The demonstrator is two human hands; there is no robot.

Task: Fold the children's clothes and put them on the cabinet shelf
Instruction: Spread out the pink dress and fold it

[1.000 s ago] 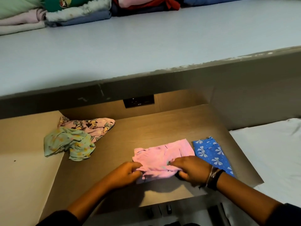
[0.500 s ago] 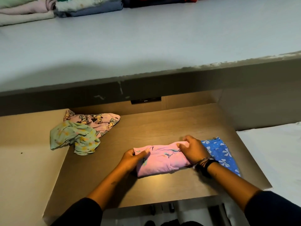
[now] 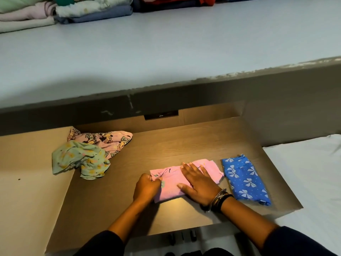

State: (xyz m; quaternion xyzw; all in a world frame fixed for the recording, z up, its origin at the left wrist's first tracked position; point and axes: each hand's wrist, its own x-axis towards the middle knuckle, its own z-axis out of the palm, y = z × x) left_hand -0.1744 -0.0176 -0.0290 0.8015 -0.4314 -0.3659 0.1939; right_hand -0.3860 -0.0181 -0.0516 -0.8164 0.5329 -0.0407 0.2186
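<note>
The pink garment (image 3: 171, 183), folded into a compact rectangle, lies near-centre on the tabletop (image 3: 166, 150). The left hand (image 3: 146, 188) pinches its left edge; the right hand (image 3: 198, 183) presses flat on it.

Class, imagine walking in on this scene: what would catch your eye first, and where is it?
The pink garment lies lit at the middle of the wooden surface, the right hand flat on it and the left hand gripping its left edge. A blue bow-print piece lies folded to its right.
</note>
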